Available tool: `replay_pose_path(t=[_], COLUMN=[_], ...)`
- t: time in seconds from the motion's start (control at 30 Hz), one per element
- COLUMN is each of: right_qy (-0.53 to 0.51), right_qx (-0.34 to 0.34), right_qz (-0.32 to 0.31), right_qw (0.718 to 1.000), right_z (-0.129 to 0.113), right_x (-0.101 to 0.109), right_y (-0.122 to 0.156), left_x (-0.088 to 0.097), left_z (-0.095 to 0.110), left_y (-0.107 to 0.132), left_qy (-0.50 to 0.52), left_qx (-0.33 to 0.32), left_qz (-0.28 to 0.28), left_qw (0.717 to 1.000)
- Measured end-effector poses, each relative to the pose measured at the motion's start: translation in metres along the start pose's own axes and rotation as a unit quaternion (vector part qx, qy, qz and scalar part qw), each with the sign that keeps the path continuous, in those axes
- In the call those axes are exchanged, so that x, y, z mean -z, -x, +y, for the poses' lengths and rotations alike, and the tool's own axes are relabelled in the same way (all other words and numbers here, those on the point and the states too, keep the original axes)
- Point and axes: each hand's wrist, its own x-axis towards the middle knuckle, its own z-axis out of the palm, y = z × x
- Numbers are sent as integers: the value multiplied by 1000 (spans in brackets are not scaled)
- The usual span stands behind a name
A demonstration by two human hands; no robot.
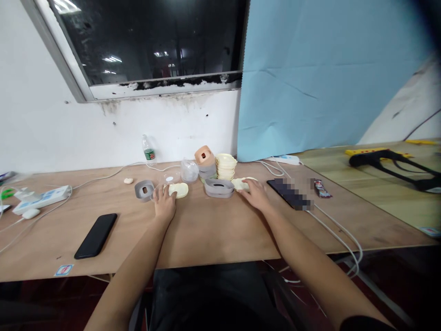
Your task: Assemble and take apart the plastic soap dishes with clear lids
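My left hand (164, 204) lies on the wooden table (213, 230), fingers curled on a cream oval pad (179, 190) and a clear plastic piece (156, 189). A grey ring-shaped part (144, 190) sits just left of it. My right hand (255, 193) rests with fingers over another cream pad (241, 184), right of a grey oval tray (219, 187). Behind stand a stack of cream pads (225, 166), a terracotta part on grey ones (205, 161) and a clear bag (189, 171).
A black phone (96, 235) lies at the front left, another phone (289, 193) right of my right hand with cables running off the edge. A power strip (43, 199) and chargers are far left. A water bottle (149, 151) stands by the wall. A black tool (389, 162) lies far right.
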Motion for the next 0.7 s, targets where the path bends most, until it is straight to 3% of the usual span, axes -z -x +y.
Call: replay_pose_path(t=[0.17,0.3,0.4,0.47,0.57,0.7], right_qy=[48,76,1,-73,-175,-217], right_qx=[25,121,198,223,207,212], right_qz=[-92,-67,-76,-92,-74,-61], right_qw=[994,987,977,968,960,951], right_z=[-14,-51,-82,-101,-125,-150], right_x=[17,39,51,54,48,27], right_y=[20,58,79,80,60,19], left_x=[10,18,19,18,16,9], left_z=[19,38,55,65,71,56], left_y=[5,13,20,24,27,20], left_qy=[78,148,205,244,310,393], left_qx=[-111,-255,-348,-372,-321,-134], left_qz=[-11,-67,-85,-79,-63,-65], left_qw=[991,953,911,892,893,908])
